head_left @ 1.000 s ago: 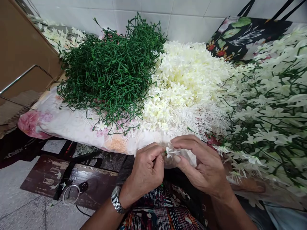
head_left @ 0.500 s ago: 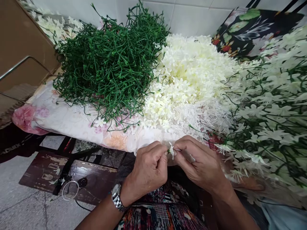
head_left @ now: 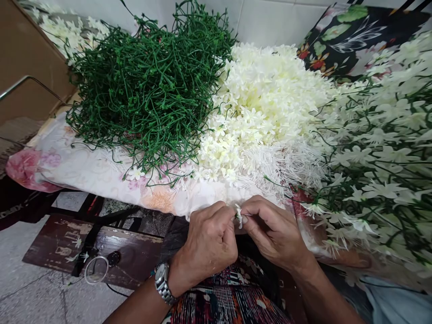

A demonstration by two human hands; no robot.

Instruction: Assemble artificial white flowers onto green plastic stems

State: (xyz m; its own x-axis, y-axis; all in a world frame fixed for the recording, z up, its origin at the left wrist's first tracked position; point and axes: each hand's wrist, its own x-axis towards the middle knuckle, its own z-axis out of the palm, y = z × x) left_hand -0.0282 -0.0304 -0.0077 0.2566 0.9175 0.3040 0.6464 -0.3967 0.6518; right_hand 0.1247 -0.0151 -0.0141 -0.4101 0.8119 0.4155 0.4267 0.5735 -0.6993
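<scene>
Above my lap, my left hand (head_left: 212,236) is closed in a pinch on a small white artificial flower (head_left: 239,217), with a bit of green showing at its base. Facing it, my right hand (head_left: 275,234) pinches a thin white stamen at the flower's front; the fingertips partly hide it. Just beyond my hands lies a pile of white stamens (head_left: 286,164). Behind that is a heap of loose cream-white blossoms (head_left: 266,94). To the left is a big tangle of green plastic stems (head_left: 145,85).
Flowers on green stems (head_left: 378,153) are heaped at the right. The floral cloth (head_left: 97,175) covers the work surface. A cardboard box (head_left: 30,58) stands at the left. Below lies a brown board (head_left: 135,252) with a white ring (head_left: 96,270) on it. Tiled wall (head_left: 270,22) rises behind.
The view has shifted slightly. The flower has turned more edge-on between my fingers, and both hands keep their pinch with little movement.
</scene>
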